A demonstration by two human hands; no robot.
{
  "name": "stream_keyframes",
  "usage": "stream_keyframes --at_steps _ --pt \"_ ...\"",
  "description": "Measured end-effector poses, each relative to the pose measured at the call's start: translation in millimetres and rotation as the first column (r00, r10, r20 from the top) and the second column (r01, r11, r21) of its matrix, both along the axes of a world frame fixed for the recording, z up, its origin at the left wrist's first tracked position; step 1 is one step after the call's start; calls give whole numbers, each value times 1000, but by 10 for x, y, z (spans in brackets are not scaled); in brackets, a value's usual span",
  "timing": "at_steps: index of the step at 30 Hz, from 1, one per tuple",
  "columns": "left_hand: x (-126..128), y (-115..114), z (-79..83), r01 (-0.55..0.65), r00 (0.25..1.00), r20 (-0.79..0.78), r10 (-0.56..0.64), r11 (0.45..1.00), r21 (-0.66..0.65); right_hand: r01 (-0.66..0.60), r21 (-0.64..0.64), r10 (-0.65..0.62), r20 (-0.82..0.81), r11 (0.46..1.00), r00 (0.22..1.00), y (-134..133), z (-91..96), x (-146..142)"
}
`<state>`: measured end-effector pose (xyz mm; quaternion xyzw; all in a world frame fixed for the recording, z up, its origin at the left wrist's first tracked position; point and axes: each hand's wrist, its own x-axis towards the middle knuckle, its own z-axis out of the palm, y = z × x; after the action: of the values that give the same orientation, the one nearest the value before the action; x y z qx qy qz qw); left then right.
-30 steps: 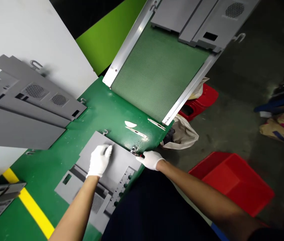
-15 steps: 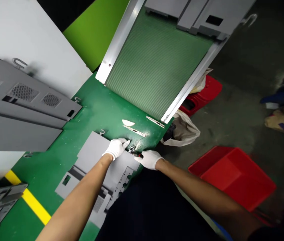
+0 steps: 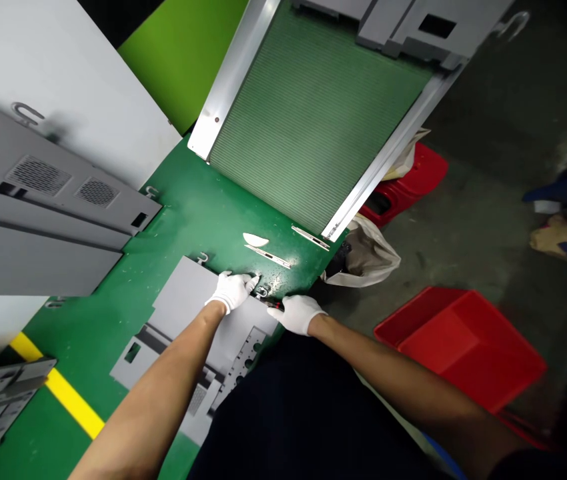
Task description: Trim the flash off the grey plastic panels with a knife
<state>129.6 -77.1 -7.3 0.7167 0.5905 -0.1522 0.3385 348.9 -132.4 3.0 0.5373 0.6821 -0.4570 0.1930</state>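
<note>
grey panel (image 3: pixel 176 287) lies by desk's (image 3: pixel 173 227) near edge; right hand (image 3: pixel 299 313) fingers clasp red-handled tool (image 3: pixel 275 305) at hook (image 3: pixel 262 291); left hand (image 3: pixel 233 291) beside it, grip cannot tell; step judged: tool work, calls for steadying panel

The white-gloved left hand (image 3: pixel 232 291) sits back upward, fingers pointing rightward, its bare left forearm (image 3: pixel 163 383) rising from the lower left. The white-gloved right hand (image 3: pixel 299 313) curls inward, apparently gripping, though its fingers are partly hidden; the bare right forearm (image 3: pixel 393 373) slants from lower right.
</note>
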Motion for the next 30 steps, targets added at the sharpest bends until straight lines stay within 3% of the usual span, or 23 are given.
stream_keyframes --at_steps 10,18,23,27,30 --pt "2 18 16 30 1000 2 -30 999 25 -74 43 74 -2 996 997 59 -9 39" --pt "-35 27 -7 36 999 33 -37 999 28 -64 44 63 4 997 998 46 -34 -66" --pt "38 37 43 38 997 65 -33 996 -80 -87 51 86 30 995 996 45 -50 -130" --pt "145 100 42 43 998 -29 -51 970 -238 -118 93 117 14 989 993 51 -56 -129" --pt "205 169 -37 5 996 -83 -29 962 -274 -123 119 123 9 985 992 49 -57 -113"
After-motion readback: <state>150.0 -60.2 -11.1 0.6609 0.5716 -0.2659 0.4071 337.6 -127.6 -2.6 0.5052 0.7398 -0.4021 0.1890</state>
